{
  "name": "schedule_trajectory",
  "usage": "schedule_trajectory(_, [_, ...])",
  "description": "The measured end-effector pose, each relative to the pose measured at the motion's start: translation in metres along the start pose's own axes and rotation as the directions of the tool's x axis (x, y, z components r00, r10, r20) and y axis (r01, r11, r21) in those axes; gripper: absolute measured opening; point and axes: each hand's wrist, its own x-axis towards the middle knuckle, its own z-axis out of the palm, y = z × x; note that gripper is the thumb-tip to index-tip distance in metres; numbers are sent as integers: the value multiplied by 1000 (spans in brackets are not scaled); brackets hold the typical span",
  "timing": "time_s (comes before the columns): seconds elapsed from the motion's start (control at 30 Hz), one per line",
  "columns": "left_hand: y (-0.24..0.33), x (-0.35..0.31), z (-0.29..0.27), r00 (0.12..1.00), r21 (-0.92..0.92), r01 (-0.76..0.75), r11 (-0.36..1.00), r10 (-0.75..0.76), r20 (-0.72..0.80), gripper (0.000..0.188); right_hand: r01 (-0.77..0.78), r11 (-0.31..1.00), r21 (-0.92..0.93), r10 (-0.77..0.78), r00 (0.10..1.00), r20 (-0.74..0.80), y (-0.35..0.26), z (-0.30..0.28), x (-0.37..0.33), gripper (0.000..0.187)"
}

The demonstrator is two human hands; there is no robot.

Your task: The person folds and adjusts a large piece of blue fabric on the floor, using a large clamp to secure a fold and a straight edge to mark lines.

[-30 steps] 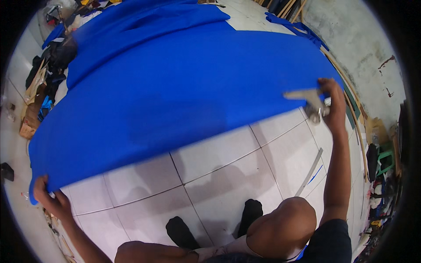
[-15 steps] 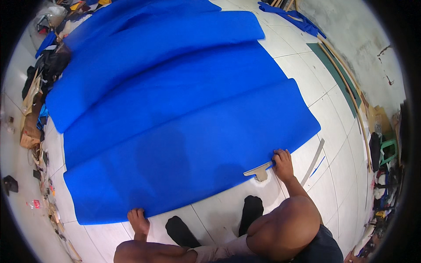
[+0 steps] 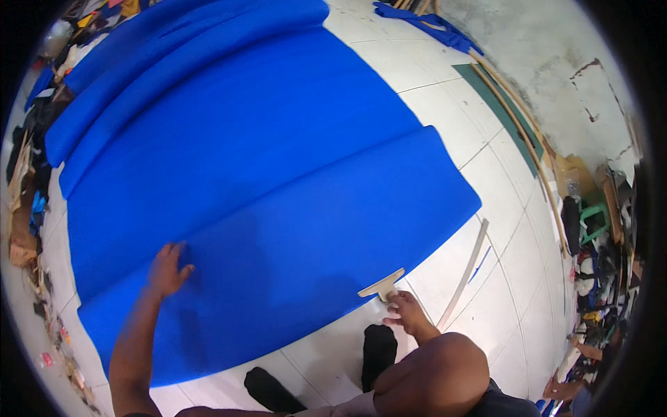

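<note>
A large blue sheet [image 3: 278, 146] covers most of the floor before me. Its near portion is folded over, and the fold's edge runs diagonally across it. My left hand [image 3: 169, 270] reaches over the left side of the sheet near that edge, fingers apart and holding nothing; whether it touches the sheet I cannot tell. At the sheet's near edge, right of the middle, my right hand [image 3: 406, 311] has its fingers closed around the short handle of a wide, flat-bladed scraper [image 3: 382, 285]. The blade lies over the sheet's border.
Right of the sheet, a grey strip [image 3: 465, 272] and a thin blue strip [image 3: 479, 265] lie on the white tiles. Long wooden strips [image 3: 549, 181] and a green board [image 3: 507, 115] lie along the right wall. Clutter lines both sides. My feet [image 3: 379, 351] are close to the near edge.
My left hand has left the near edge and moved forward over the sheet. My right hand has shifted from the edge onto the scraper. The sheet's far folds have moved back and flattened.
</note>
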Motion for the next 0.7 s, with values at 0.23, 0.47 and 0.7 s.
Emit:
schedule_trajectory(0.23, [-20, 63, 35, 990, 74, 126, 989, -131, 56, 65, -26, 927, 373, 7, 999, 54, -1, 11, -15, 40])
schedule_trajectory(0.47, [-9, 57, 19, 969, 47, 231, 972, -234, 79, 67, 136, 937, 321, -79, 980, -185, 34, -13, -8, 28])
schedule_trajectory(0.7, [0, 52, 39, 965, -61, 205, 977, -212, -152, 51, 521, 754, 400, -418, 850, -320, -55, -111, 2, 35])
